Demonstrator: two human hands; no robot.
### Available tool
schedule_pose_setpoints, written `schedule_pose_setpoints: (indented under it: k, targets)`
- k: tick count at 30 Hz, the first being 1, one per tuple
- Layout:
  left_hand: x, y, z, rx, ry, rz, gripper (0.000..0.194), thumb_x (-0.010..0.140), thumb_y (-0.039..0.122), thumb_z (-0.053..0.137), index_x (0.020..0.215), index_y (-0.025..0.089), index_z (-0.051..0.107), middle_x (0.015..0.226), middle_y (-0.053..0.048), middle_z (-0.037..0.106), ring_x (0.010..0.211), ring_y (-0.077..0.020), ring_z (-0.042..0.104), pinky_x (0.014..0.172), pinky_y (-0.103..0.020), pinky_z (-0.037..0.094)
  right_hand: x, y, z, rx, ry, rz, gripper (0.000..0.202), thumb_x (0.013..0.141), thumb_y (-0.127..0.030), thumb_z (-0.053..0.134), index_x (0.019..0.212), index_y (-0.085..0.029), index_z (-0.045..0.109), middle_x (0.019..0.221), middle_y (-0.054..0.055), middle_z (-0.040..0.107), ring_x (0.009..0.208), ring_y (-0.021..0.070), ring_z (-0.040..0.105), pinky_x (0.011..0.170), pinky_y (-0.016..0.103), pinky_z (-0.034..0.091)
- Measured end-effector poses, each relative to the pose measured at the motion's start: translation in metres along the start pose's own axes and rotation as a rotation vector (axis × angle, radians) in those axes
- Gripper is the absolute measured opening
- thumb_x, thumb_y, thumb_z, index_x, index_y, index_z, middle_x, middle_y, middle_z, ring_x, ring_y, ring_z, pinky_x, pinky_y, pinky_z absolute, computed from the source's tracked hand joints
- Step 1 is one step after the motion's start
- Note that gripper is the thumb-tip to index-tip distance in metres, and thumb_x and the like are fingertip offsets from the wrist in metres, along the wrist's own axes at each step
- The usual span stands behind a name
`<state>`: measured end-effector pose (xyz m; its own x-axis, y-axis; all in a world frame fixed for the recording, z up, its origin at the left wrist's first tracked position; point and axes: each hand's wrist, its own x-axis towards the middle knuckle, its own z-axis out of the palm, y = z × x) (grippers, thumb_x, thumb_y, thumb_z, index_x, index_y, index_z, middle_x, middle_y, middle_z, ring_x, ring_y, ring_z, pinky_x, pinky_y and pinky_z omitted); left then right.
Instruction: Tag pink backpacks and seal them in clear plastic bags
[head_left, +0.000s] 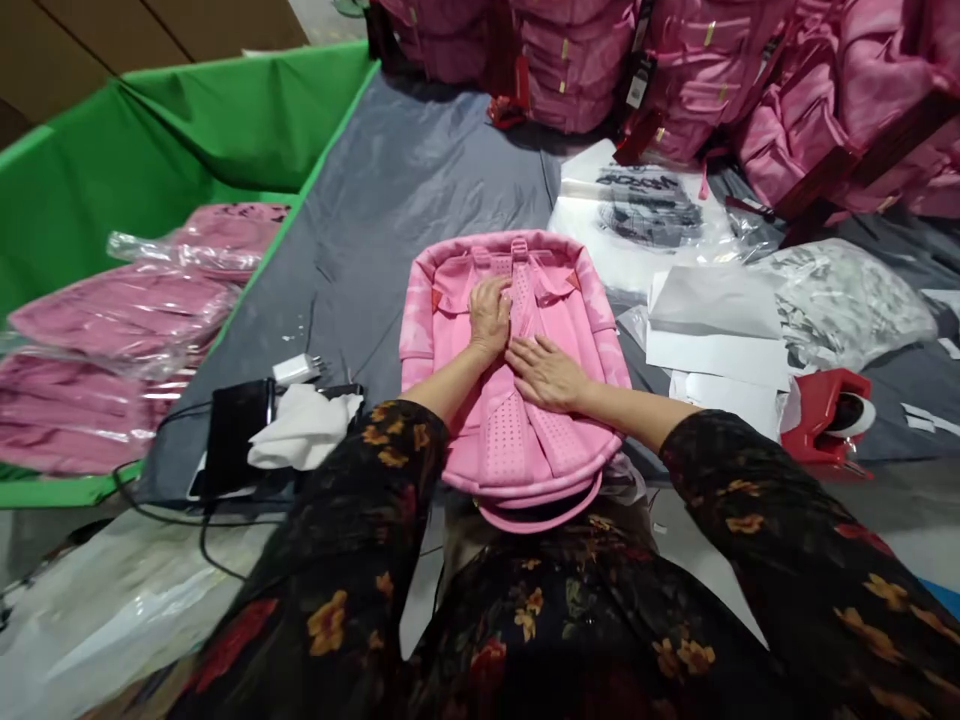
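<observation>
A pink backpack lies flat in front of me, straps facing up and its top handle toward my body. My left hand presses on the upper middle of it, beside a strap buckle. Lower and to the right, my right hand rests flat across the straps with its fingers stretched out. Neither hand shows anything gripped in it. Under the near edge of the backpack, a bit of clear plastic shows.
Several pink backpacks stand along the far edge. A green bin at left holds bagged pink backpacks. On the dark table cover are a white cloth, a charger, white papers, a bag of small packets and a red tape dispenser.
</observation>
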<state>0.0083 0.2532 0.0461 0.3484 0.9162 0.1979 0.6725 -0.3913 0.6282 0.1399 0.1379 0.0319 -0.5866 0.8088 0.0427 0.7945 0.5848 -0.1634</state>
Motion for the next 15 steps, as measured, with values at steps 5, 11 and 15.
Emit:
schedule_pose_setpoints:
  k: [5,11,15]
  targets:
    - [-0.096,0.024,-0.036,-0.147,-0.481,0.362,0.031,0.103,0.044,0.044,0.097,0.02,0.064,0.101,-0.006,0.068,0.096,-0.021,0.061,0.094,-0.035,0.049,0.011,0.018,0.019,0.036,0.027,0.01,0.054,0.105,-0.033,0.04,0.155,-0.012,0.045,0.163,0.017,0.042,0.155,0.0305,0.032,0.129,0.057,0.02]
    - [-0.135,0.004,0.007,0.009,-0.603,0.937,0.036,0.101,0.033,0.038,0.073,0.021,0.058,0.075,-0.006,0.061,0.072,-0.0201,0.054,0.079,-0.036,0.047,0.019,0.019,0.023,0.054,0.167,0.065,0.049,0.108,-0.03,0.032,0.15,-0.01,0.049,0.158,0.019,0.048,0.151,0.0293,0.038,0.126,0.055,0.026]
    - [-0.128,-0.019,0.035,0.102,-0.384,0.897,0.036,0.101,0.035,0.038,0.086,0.018,0.066,0.086,-0.011,0.068,0.087,-0.0242,0.06,0.091,-0.042,0.049,0.011,0.014,-0.003,0.079,0.258,-0.014,0.042,0.109,-0.023,0.028,0.133,-0.012,0.061,0.135,0.017,0.065,0.128,0.0243,0.057,0.119,0.05,0.035]
